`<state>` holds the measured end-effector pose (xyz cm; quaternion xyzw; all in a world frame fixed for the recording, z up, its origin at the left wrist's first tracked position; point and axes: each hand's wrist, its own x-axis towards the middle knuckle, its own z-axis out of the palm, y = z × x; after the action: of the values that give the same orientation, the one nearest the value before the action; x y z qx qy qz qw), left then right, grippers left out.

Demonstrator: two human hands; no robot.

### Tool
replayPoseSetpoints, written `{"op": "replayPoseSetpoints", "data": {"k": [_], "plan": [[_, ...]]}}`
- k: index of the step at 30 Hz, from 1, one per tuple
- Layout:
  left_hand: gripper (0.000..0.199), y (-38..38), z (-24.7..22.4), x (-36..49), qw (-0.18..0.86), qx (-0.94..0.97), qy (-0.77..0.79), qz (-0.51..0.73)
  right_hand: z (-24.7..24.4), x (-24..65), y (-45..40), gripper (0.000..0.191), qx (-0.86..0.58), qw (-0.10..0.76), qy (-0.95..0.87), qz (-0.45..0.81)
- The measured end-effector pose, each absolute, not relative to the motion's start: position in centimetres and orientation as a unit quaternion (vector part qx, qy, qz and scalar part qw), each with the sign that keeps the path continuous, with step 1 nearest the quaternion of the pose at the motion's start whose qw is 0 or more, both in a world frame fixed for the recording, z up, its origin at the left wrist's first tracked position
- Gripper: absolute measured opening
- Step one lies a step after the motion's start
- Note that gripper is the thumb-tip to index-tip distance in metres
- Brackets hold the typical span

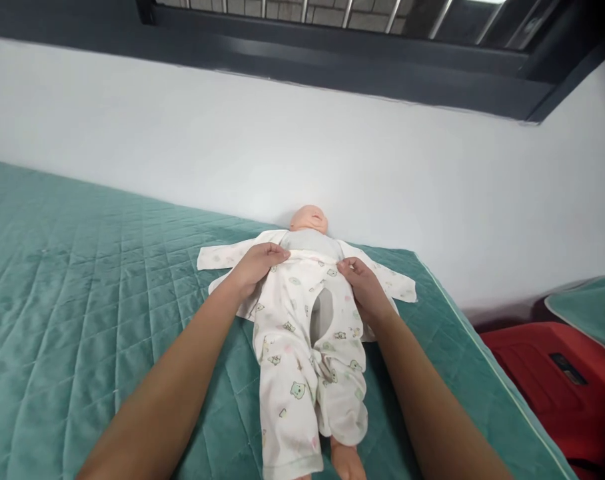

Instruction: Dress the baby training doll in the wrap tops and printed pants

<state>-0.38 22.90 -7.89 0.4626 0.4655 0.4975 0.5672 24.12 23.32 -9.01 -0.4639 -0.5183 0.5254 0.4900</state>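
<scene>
A baby doll (310,219) lies on its back, its head close to the wall. White baby pants (287,373) with small animal prints and an open crotch cover its legs and lower body; a foot (346,460) sticks out of one leg. My left hand (260,263) pinches the waistband at its left end. At the right end of the waistband, my right hand (360,280) grips the cloth between thumb and fingers. Under the doll a white long-sleeved baby top (227,255) lies spread, sleeves out to both sides. Grey cloth (310,241) shows over the doll's chest.
Green quilted bedding (107,300) lies beneath everything, its edge running down the right side. Behind stands a white wall (232,147) under a dark window frame (282,57) with metal bars. A red case-like object (547,380) sits beyond the right edge, partly under green cloth (592,310).
</scene>
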Motion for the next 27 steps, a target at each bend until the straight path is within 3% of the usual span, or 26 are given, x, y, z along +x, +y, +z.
{"op": "replayPoseSetpoints", "data": {"k": [3, 7, 14, 22, 27], "plan": [[0.025, 22.4, -7.9, -1.2, 0.591, 0.451, 0.448, 0.497, -9.3, 24.6, 23.0, 0.03, -0.437, 0.496, -0.449, 0.601], [0.027, 21.8, -7.2, -1.6, 0.543, 0.505, 0.468, 0.481, -9.2, 25.0, 23.0, 0.028, -0.409, 0.495, -0.453, 0.618], [0.02, 20.8, -6.3, -2.4, 0.413, 0.691, 0.463, 0.37, -9.0, 26.3, 22.8, 0.029, -0.38, 0.437, -0.571, 0.582], [0.01, 20.7, -7.5, -1.7, 0.25, 0.717, 0.494, 0.424, -8.8, 26.2, 22.7, 0.027, -0.427, 0.426, -0.64, 0.476], [0.017, 20.4, -7.8, -1.3, 0.356, 0.618, 0.515, 0.475, -8.7, 26.0, 22.5, 0.025, -0.472, 0.402, -0.67, 0.408]]}}
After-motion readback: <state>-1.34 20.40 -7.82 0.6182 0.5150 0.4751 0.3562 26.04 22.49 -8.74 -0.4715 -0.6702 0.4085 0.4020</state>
